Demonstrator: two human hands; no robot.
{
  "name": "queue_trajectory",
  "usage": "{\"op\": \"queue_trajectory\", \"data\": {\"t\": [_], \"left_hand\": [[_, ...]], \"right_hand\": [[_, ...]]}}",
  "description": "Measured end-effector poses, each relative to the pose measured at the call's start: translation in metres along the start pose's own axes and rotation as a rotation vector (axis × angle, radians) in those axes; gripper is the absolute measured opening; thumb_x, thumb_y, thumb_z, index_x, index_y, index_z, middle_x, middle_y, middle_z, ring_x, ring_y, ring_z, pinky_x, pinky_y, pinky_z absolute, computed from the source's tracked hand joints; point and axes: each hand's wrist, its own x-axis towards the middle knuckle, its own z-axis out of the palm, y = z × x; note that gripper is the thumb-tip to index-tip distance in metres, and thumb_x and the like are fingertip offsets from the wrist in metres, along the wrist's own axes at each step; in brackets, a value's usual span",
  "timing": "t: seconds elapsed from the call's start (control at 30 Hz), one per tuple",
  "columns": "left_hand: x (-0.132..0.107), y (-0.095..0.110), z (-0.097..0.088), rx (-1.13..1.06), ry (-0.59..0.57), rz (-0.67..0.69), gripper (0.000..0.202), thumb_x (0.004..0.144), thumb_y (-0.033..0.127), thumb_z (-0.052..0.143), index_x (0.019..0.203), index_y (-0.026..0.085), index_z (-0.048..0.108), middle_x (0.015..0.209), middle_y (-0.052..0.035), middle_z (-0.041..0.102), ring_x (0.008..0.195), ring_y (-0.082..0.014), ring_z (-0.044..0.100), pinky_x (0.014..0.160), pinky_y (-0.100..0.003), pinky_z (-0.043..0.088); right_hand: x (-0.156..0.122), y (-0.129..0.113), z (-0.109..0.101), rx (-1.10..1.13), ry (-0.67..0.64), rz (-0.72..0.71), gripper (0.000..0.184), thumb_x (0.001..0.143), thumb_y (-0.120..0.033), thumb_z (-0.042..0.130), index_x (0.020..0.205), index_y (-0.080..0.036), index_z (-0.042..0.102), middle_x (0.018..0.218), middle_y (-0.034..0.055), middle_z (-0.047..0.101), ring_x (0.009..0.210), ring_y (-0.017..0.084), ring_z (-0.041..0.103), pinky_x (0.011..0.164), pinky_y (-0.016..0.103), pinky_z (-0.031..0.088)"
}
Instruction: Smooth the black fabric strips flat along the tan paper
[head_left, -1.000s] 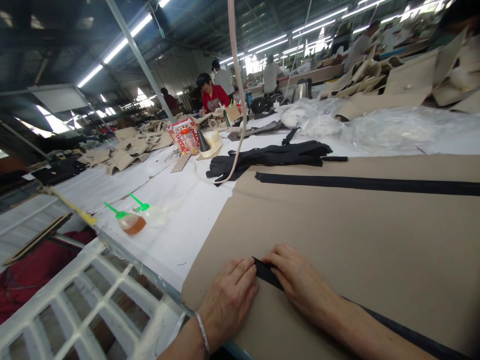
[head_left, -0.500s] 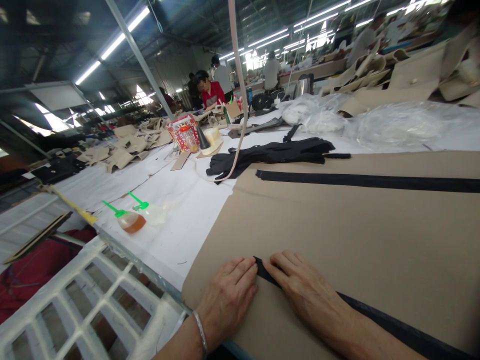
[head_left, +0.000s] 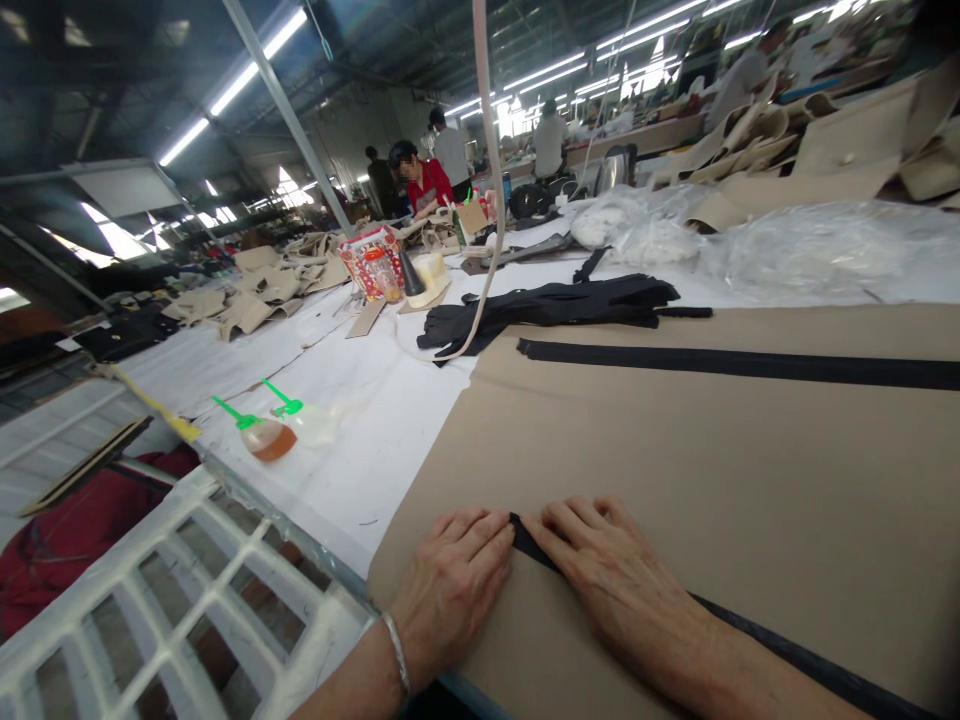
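A long black strip (head_left: 802, 658) runs slantwise over the near part of a large tan sheet (head_left: 720, 470). My left hand (head_left: 459, 565), with a bracelet at the wrist, is closed at the strip's near-left end, fingers together and thumb hidden. Right beside it, my right hand (head_left: 600, 560) pinches the same strip, thumb and forefinger toward the end, the other fingers curled. A short bit of the strip shows between the two hands. Farther back on the sheet lies a second black strip (head_left: 735, 361), flat and straight.
A heap of black strips (head_left: 555, 308) lies behind the sheet, a pale hose (head_left: 495, 200) hanging over it. Two green-tipped bottles (head_left: 270, 440) lie at left on the white table (head_left: 375, 430). Clear plastic (head_left: 810, 245) and tan pieces (head_left: 847, 140) are at back right. A white slatted frame (head_left: 172, 600) stands at near left.
The view has shifted slightly. Both hands stay at the strip's end, the right hand's fingers a little more curled.
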Motion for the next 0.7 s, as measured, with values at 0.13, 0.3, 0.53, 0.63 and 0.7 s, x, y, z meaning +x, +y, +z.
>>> {"op": "queue_trajectory", "data": {"t": [0.13,0.3,0.53,0.63,0.7], "left_hand": [[-0.0010,0.0002,0.0004,0.001,-0.003,-0.018,0.033,0.095,0.016,0.047,0.127,0.018,0.055,0.129,-0.0045,0.062,0.115,-0.0249,0.055,0.096,-0.045,0.050],[-0.0010,0.0008,-0.0005,0.002,-0.009,-0.021,0.033,0.096,0.016,0.046,0.127,0.018,0.055,0.129,-0.0042,0.062,0.115,-0.0243,0.055,0.096,-0.043,0.049],[-0.0024,0.0007,-0.0002,0.014,-0.015,-0.036,0.031,0.097,0.018,0.045,0.126,0.018,0.056,0.129,-0.0041,0.061,0.116,-0.0241,0.054,0.097,-0.043,0.049],[-0.0020,0.0012,-0.0013,0.023,-0.023,-0.044,0.032,0.096,0.017,0.046,0.126,0.019,0.056,0.130,-0.0042,0.061,0.117,-0.0247,0.054,0.097,-0.044,0.049],[-0.0015,0.0014,-0.0014,0.019,-0.029,-0.051,0.032,0.096,0.017,0.046,0.127,0.019,0.056,0.130,-0.0042,0.060,0.117,-0.0246,0.054,0.097,-0.044,0.049]], "right_hand": [[0.0028,-0.0003,-0.0018,-0.012,-0.039,0.014,0.048,0.078,0.002,0.051,0.121,-0.020,0.054,0.100,0.0033,0.058,0.087,0.021,0.049,0.078,0.039,0.029],[0.0030,0.0008,-0.0029,-0.016,-0.078,0.018,0.055,0.076,0.002,0.050,0.127,-0.021,0.052,0.102,0.0037,0.057,0.089,0.022,0.048,0.079,0.040,0.029],[0.0051,0.0009,-0.0044,-0.013,-0.107,0.013,0.053,0.075,0.000,0.051,0.124,-0.019,0.053,0.101,0.0041,0.057,0.089,0.022,0.048,0.079,0.040,0.029],[0.0059,-0.0001,-0.0056,-0.033,-0.107,0.004,0.053,0.075,0.000,0.050,0.125,-0.021,0.053,0.100,0.0036,0.057,0.089,0.022,0.049,0.079,0.041,0.031],[0.0055,-0.0008,-0.0048,-0.054,-0.093,-0.006,0.054,0.075,-0.001,0.050,0.125,-0.021,0.053,0.100,0.0036,0.057,0.088,0.022,0.049,0.079,0.042,0.033]]}}
